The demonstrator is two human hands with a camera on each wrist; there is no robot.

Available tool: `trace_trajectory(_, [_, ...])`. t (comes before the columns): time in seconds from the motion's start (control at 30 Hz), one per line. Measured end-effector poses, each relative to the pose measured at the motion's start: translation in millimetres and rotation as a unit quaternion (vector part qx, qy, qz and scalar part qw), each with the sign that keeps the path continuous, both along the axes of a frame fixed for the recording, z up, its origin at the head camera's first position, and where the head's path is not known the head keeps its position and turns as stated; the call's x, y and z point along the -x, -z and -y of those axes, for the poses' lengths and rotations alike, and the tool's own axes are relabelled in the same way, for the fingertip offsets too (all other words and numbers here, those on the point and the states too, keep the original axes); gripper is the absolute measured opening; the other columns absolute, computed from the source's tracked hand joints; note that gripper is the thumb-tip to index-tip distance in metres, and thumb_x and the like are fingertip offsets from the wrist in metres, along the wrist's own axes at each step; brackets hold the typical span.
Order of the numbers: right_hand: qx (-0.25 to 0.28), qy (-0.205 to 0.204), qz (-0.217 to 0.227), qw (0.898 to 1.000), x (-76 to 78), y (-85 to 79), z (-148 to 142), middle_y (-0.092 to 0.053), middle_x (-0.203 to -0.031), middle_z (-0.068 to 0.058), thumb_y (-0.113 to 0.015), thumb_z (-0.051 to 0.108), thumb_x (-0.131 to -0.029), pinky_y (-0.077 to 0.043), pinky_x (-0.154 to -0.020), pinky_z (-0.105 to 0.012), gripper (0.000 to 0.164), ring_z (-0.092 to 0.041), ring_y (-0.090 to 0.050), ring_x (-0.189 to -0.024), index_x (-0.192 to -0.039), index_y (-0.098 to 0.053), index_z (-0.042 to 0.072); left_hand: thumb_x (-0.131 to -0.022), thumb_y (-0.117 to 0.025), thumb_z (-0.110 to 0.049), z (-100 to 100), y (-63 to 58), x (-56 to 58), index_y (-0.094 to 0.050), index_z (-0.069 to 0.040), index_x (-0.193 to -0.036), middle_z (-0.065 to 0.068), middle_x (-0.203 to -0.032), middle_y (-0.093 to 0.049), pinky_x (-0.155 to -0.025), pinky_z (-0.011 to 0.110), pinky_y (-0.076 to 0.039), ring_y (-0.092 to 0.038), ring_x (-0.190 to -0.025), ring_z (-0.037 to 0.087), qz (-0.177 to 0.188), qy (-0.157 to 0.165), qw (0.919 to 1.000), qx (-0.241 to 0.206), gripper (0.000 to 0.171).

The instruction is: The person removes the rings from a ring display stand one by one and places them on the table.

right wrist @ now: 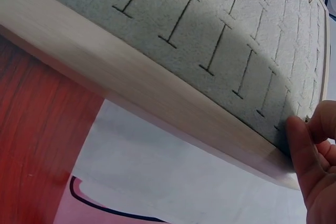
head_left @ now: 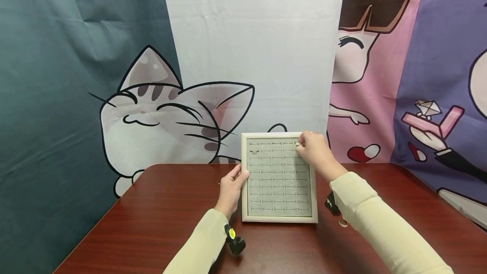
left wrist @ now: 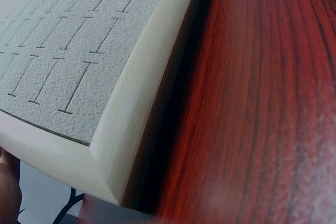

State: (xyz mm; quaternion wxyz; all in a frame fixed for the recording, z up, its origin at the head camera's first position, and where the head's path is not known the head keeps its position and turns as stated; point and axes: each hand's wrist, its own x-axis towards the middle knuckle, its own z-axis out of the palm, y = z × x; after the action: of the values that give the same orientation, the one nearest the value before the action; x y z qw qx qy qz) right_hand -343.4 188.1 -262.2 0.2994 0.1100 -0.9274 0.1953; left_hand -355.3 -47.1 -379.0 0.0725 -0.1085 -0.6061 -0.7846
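i'm having the left hand (head_left: 230,190) grip the slotted board (head_left: 279,176) upright on the counter (head_left: 167,223), presumably steadying it while the right hand (head_left: 316,149) is pinching something tiny (head_left: 297,143) near its top-right corner.

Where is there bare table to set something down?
Bare tabletop lies between the left sleeve and the tabletop's left edge, and between the right sleeve and the right edge. It's crowded around the slotted frame, between left hand and right hand.
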Motion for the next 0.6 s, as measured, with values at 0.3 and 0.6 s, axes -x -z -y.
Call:
trace_trajectory(0.3, [0.006, -0.030, -0.047, 0.998, 0.7, 6.4, -4.6, -0.053, -0.064, -0.007, -0.056, 0.000, -0.073, -0.039, -0.055, -0.031, 0.004, -0.021, -0.048, -0.061, -0.075, -0.053, 0.000, -0.089, -0.062, -0.014, -0.1, 1.5, 0.5, -0.050, -0.002, -0.132, 0.017, -0.124, -0.058, -0.075, 0.020, -0.052, -0.061, -0.089, 0.006, 0.002, 0.000, 1.0000, 0.004, 0.046])
trace_trajectory(0.6, [0.022, -0.070, -0.053, 0.996, 4.2, 8.8, -13.1, -0.057, -0.064, -0.006, -0.060, 0.003, -0.079, -0.041, -0.054, -0.028, 0.008, -0.017, -0.050, -0.060, -0.074, -0.054, 0.004, -0.090, -0.062, -0.015, 0.5, 0.0, 0.1, -0.048, -0.001, -0.133, 0.018, -0.123, -0.058, -0.075, 0.022, -0.053, -0.061, -0.089, 0.007, -0.002, 0.003, 1.0000, 0.005, 0.047])
